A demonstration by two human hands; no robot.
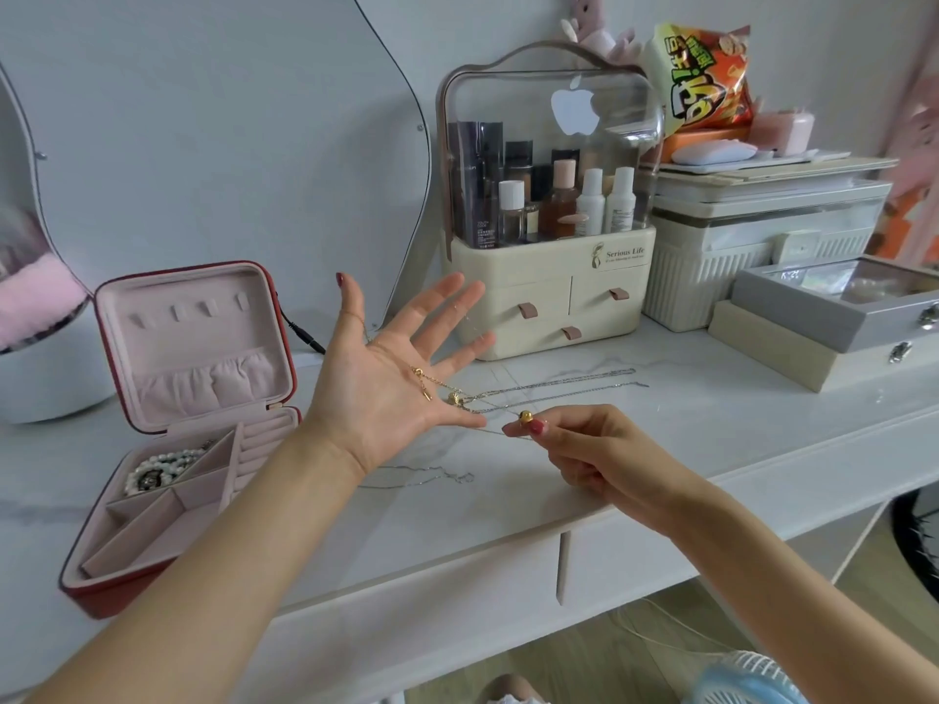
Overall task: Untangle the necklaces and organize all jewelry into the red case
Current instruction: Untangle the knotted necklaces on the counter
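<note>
Between the two hands ran a gold necklace (pixel 432 381): the left hand (pixel 391 383) lay spread flat beneath it, the right hand (pixel 574 444) pinched its bead. Left of both, the red case (pixel 167 439) stood open.
</note>
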